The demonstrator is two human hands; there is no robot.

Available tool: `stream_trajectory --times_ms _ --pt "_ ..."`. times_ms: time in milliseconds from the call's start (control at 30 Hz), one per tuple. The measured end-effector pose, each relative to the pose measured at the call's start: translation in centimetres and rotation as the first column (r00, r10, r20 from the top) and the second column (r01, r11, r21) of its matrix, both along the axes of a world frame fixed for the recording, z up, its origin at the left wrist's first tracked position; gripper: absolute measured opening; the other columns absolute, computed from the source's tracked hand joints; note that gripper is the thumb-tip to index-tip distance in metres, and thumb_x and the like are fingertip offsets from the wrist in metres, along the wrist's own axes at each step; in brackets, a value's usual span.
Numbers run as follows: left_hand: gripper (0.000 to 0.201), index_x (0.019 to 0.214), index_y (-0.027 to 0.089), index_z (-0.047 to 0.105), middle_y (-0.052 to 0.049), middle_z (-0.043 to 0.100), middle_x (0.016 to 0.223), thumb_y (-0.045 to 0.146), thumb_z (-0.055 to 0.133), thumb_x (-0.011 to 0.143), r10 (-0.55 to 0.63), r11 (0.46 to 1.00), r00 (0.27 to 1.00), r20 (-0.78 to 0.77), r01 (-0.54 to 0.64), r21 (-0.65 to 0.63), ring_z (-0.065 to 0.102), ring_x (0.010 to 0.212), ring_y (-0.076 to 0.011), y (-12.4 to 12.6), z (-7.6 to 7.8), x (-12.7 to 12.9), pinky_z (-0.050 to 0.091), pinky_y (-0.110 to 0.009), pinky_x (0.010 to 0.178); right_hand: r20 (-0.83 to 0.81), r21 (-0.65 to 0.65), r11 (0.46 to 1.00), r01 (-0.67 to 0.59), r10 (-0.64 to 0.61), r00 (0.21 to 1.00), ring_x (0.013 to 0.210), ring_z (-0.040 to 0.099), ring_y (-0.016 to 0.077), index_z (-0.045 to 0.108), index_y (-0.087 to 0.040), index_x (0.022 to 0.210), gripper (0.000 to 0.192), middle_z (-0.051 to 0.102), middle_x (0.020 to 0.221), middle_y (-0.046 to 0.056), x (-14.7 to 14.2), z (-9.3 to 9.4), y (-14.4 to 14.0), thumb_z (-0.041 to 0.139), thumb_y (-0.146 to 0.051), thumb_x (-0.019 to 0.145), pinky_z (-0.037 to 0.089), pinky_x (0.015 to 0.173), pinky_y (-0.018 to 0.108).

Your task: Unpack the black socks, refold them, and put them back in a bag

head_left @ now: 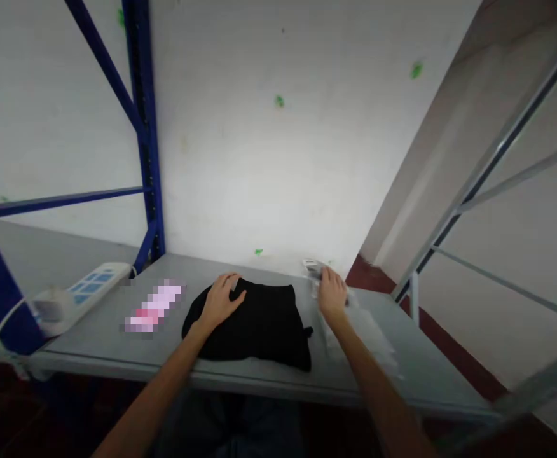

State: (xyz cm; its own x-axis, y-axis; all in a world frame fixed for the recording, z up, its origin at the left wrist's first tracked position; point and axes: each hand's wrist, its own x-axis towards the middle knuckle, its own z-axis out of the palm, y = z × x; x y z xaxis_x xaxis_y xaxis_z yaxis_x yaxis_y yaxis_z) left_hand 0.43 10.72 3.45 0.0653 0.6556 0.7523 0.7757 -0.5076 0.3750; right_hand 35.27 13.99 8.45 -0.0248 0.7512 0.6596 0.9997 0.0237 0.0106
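A folded black cloth item (259, 324), seemingly a garment, lies flat at the middle of the shelf. My left hand (220, 300) rests on its upper left part, thumb apart from the fingers. A small pale patch (234, 284) shows beside those fingers; I cannot tell what it is. To the right of the cloth, my right hand (332, 291) is over a stack of clear plastic bags (367, 334), its fingers closed on the near end of a small black-and-white printed tag (311, 266). Its fingertips are partly hidden.
A white power strip (90, 289) with blue sections and a cable lies at the left by the blue rack post (147, 127). A pixelated pink item (154, 308) lies left of the cloth. The grey shelf (431, 362) meets a white wall behind; grey rack bars (454, 216) stand right.
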Motion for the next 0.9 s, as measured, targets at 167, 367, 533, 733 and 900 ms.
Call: stream_trajectory --times_ms 167,367,533,733,900 --pt "0.063 0.152 0.029 0.046 -0.002 0.068 0.109 0.026 0.066 0.093 -0.241 0.960 0.971 0.000 0.238 -0.145 0.068 0.097 -0.0188 -2.6 0.9 1.3 0.058 -0.034 0.092 0.001 0.072 0.960 -0.270 0.271 0.963 0.140 0.051 0.0303 0.046 -0.011 0.154 0.064 0.057 0.151 0.018 -9.1 -4.0 -5.1 0.035 0.001 0.091 0.032 0.120 0.051" --pt "0.046 0.127 0.027 0.070 -0.005 0.072 0.120 0.002 0.058 0.090 -0.264 0.954 0.957 -0.121 0.241 -0.178 0.067 0.111 -0.0201 -4.1 -0.2 1.8 0.056 -0.034 0.098 -0.014 -0.034 0.899 -0.437 0.437 0.900 0.139 0.053 0.0295 0.035 -0.013 0.161 0.075 0.057 0.152 0.017 -12.9 -8.5 -7.5 0.036 0.003 0.088 0.037 0.117 0.053" --pt "0.037 0.125 0.023 0.072 -0.006 0.073 0.114 0.007 0.065 0.091 -0.230 0.970 0.945 -0.234 0.204 -0.131 0.065 0.108 -0.0221 -4.4 -0.1 1.4 0.058 -0.035 0.094 -0.009 -0.009 0.828 -0.560 0.560 0.828 0.143 0.048 0.0278 0.040 -0.015 0.159 0.066 0.056 0.152 0.014 -12.8 -7.0 -8.1 0.041 -0.003 0.094 0.035 0.120 0.052" --pt "0.035 0.128 0.024 0.071 -0.006 0.073 0.112 0.012 0.063 0.095 -0.194 0.980 0.940 -0.280 0.174 -0.093 0.066 0.105 -0.0211 -4.5 -0.2 1.3 0.059 -0.033 0.089 -0.050 0.168 0.715 -0.679 0.694 0.718 0.110 0.066 0.0219 0.074 -0.024 0.119 0.022 0.076 0.114 0.007 -14.0 -5.1 -9.2 0.058 -0.023 0.104 0.050 0.098 0.038" --pt "0.035 0.127 0.026 0.072 -0.007 0.074 0.113 0.014 0.057 0.099 -0.176 0.983 0.945 -0.277 0.154 -0.097 0.066 0.107 -0.0220 -4.4 -0.6 1.2 0.060 -0.034 0.088 -0.050 0.201 0.718 -0.666 0.687 0.725 0.104 0.068 0.0207 0.076 -0.027 0.117 0.022 0.078 0.109 0.005 -13.9 -4.5 -9.3 0.058 -0.025 0.105 0.050 0.091 0.036"
